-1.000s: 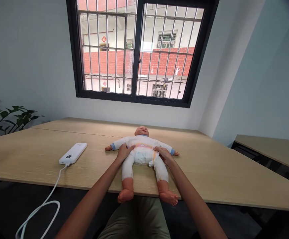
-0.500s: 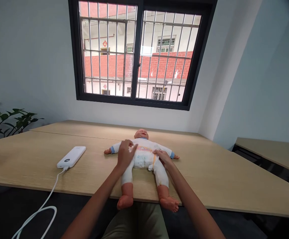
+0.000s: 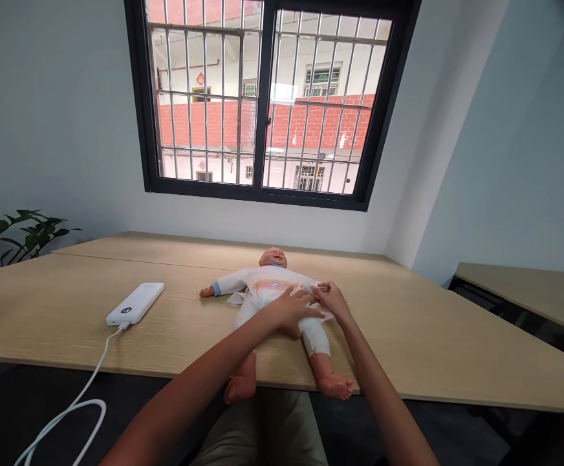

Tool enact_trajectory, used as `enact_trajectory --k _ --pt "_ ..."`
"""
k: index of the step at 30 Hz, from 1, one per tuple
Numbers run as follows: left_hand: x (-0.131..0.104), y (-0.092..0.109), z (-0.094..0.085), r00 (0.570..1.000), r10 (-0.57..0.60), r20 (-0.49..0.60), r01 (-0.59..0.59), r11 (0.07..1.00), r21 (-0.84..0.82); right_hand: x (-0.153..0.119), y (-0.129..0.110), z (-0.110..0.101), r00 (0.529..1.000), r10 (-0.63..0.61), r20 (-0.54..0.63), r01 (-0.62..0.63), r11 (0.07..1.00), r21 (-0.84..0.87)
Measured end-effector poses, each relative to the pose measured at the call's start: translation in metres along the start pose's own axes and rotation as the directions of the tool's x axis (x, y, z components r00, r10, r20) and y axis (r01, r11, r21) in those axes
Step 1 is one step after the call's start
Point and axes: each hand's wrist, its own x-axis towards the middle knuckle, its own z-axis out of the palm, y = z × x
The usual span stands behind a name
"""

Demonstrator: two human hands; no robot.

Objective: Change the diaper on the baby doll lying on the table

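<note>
The desk [image 3: 408,323]'s got a doll [image 3: 276,256] laid out on its back, with a diaper [image 3: 270,296] already draped over the belly. It's covered by the left hand [image 3: 294,312], loosely spread; its edge seems pinched by the right hand [image 3: 329,296]. One flap [image 3: 236,298]'s left loose, so fastening looks unfinished.

A room like an office, a wood-colored table [image 3: 418,330], a barred window [image 3: 262,110] above the table, a leafy plant [image 3: 33,237] beside the table, pale walls [image 3: 68,129] behind it
</note>
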Motion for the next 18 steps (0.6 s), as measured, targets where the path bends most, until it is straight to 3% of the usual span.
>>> enact_trajectory --k 2,5,8,11,18 --pt "0.0 -0.002 0.005 1.0 -0.013 -0.027 0.013 1.0 0.028 -0.005 0.011 -0.013 1.0 0.013 0.017 -0.011 0.996 -0.091" --pt "-0.002 -0.002 0.011 0.997 -0.032 -0.066 0.035 0.999 0.037 -0.016 0.027 -0.025 0.987 0.009 0.162 0.026 0.977 -0.212" --pt "-0.003 -0.003 0.014 0.996 -0.045 -0.072 0.048 0.998 0.044 -0.024 0.035 -0.024 0.962 0.008 0.271 0.059 0.97 -0.237" --pt "-0.005 -0.007 0.017 0.995 -0.041 -0.092 0.045 0.998 0.045 -0.025 0.035 -0.019 0.959 0.024 0.282 0.051 0.965 -0.258" --pt "-0.007 -0.008 0.019 0.996 -0.03 -0.088 0.037 0.997 0.073 -0.017 0.025 -0.018 0.976 0.049 0.213 -0.058 0.998 0.038"
